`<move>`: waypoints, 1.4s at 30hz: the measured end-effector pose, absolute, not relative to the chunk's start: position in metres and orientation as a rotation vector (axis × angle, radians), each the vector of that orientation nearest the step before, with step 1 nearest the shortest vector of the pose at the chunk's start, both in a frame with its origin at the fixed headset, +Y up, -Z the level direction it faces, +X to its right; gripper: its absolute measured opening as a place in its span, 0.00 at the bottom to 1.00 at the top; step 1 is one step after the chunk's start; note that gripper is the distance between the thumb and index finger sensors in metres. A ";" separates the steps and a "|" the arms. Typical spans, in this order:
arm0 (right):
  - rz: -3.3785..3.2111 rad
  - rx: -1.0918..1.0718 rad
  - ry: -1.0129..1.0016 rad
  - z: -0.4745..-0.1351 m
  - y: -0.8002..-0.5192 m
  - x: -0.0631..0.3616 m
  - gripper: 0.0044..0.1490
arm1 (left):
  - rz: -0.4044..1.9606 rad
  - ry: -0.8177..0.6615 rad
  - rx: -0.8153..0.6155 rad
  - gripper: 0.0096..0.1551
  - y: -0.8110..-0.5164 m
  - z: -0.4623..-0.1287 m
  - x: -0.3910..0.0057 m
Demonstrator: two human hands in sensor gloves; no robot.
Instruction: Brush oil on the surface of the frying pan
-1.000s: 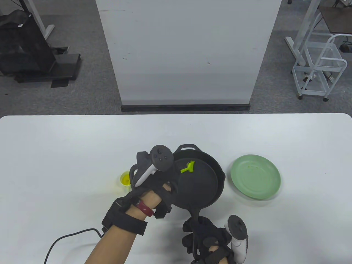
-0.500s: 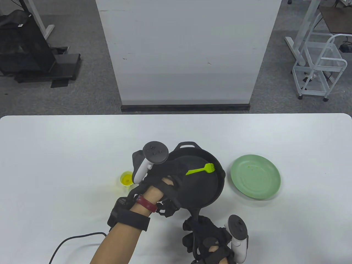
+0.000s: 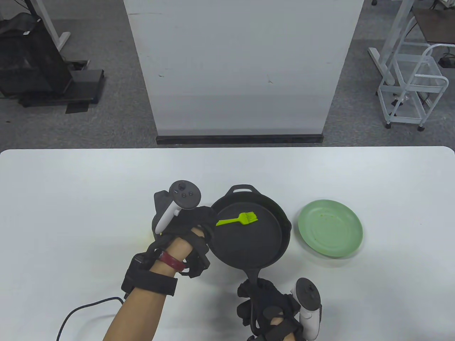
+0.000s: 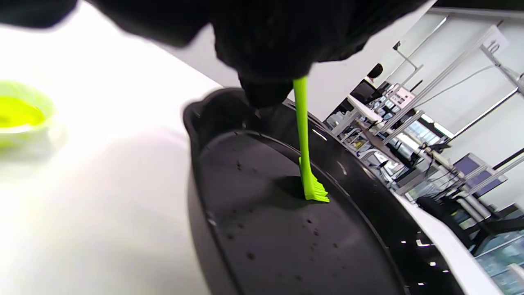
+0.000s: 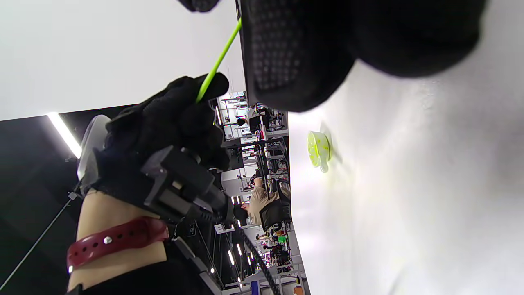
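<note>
While your left hand (image 3: 188, 227) pinches the green brush (image 3: 237, 220) by its handle, its bristles touch the frying pan (image 3: 249, 231) floor toward 12 o'clock. Your right hand (image 3: 270, 309) grips the pan's handle at 6 o'clock; 1 green plate (image 3: 330, 227) sits at 3 o'clock.

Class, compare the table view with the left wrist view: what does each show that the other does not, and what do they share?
Only the table view shows the green plate, the right hand gripping the pan's handle, and the left hand as a whole.

Only the left wrist view shows the oil cup and the bristles touching the pan floor.

Both show the black frying pan and the green brush held over it.
</note>
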State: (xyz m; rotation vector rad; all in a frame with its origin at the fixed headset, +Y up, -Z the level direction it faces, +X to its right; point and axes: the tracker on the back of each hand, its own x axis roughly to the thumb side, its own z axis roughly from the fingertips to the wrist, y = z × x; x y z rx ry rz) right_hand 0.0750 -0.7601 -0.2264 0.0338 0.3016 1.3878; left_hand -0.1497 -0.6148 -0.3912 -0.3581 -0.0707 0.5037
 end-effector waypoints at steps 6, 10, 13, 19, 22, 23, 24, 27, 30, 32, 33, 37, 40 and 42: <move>1.387 0.032 0.303 -0.226 -0.761 0.075 0.33 | 0.381 -0.070 -0.308 0.26 -0.600 -0.386 -0.153; 1.383 0.025 0.304 -0.226 -0.761 0.075 0.33 | 0.299 -0.056 -0.297 0.26 -0.593 -0.384 -0.156; 1.380 0.022 0.307 -0.226 -0.761 0.075 0.33 | 0.238 -0.051 -0.272 0.26 -0.587 -0.381 -0.158; 1.391 0.027 0.312 -0.227 -0.762 0.073 0.33 | 0.131 -0.108 -0.169 0.26 -0.569 -0.364 -0.145; 1.389 0.024 0.304 -0.227 -0.762 0.075 0.33 | 0.075 -0.141 -0.126 0.26 -0.561 -0.356 -0.134; 1.389 0.024 0.302 -0.227 -0.762 0.075 0.33 | 0.051 -0.147 -0.111 0.26 -0.559 -0.353 -0.129; 1.389 0.026 0.300 -0.227 -0.762 0.075 0.33 | 0.017 -0.158 -0.102 0.26 -0.558 -0.351 -0.124; 1.388 0.033 0.299 -0.227 -0.762 0.075 0.33 | -0.031 -0.172 -0.083 0.26 -0.562 -0.347 -0.112; 1.374 0.040 0.307 -0.227 -0.762 0.075 0.33 | 0.029 -0.198 -0.145 0.26 -0.570 -0.349 -0.106; 1.374 0.041 0.308 -0.227 -0.762 0.074 0.33 | 0.074 -0.203 -0.168 0.26 -0.574 -0.351 -0.104; 1.373 0.041 0.308 -0.227 -0.762 0.074 0.33 | 0.081 -0.205 -0.177 0.26 -0.575 -0.352 -0.103; 1.369 0.044 0.306 -0.227 -0.762 0.074 0.33 | 0.175 -0.226 -0.216 0.26 -0.582 -0.354 -0.100; 1.371 0.045 0.305 -0.228 -0.762 0.074 0.34 | 0.219 -0.237 -0.221 0.27 -0.585 -0.355 -0.097; 1.370 0.046 0.306 -0.228 -0.762 0.074 0.34 | 0.249 -0.242 -0.229 0.27 -0.588 -0.356 -0.095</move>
